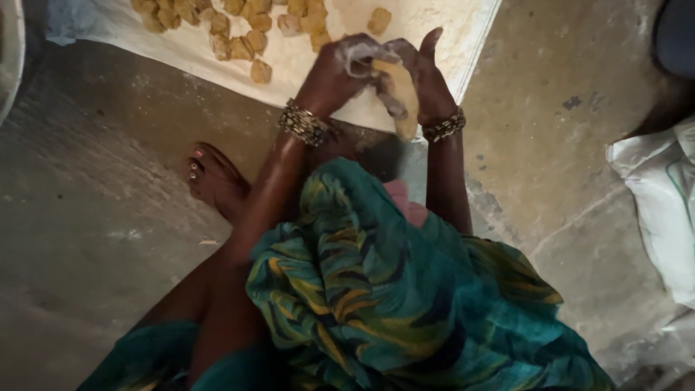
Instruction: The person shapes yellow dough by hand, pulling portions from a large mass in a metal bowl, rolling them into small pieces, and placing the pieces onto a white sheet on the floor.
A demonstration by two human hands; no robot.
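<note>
Dough lump (400,90) pressed between left hand (339,69) and right hand (428,72)

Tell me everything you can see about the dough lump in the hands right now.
The dough lump is pale yellow, soft-looking and elongated, hanging roughly upright with its lower end tapering below the wrists. It is pressed between the left hand and the right hand, both smeared with whitish paste. It is held in the air above the edge of the white sheet, apart from the small dough pieces lying there.
</note>
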